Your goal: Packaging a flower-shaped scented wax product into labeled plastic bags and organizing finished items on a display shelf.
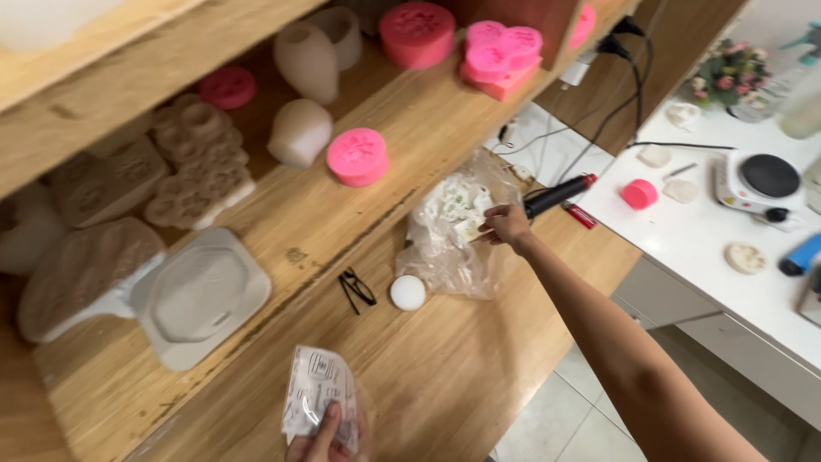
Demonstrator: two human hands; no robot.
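Wooden bench with a shelf above it was the whole setup, and a white counter off to the right. Right hand was stretched way out, fingers pinched on the top edge of a crinkly clear plastic bag full of small whitish pieces, sitting on the bench. Left hand was low at the bottom edge, thumb pressed onto a small clear packet with a white printed label, held just above the bench. Right beside the big bag lay a white round disc and a pair of black glasses. Behind the right hand was a black tool with a red tip. Up on the shelf sat pink round moulds and pale ones, plus a white tray-shaped mould.
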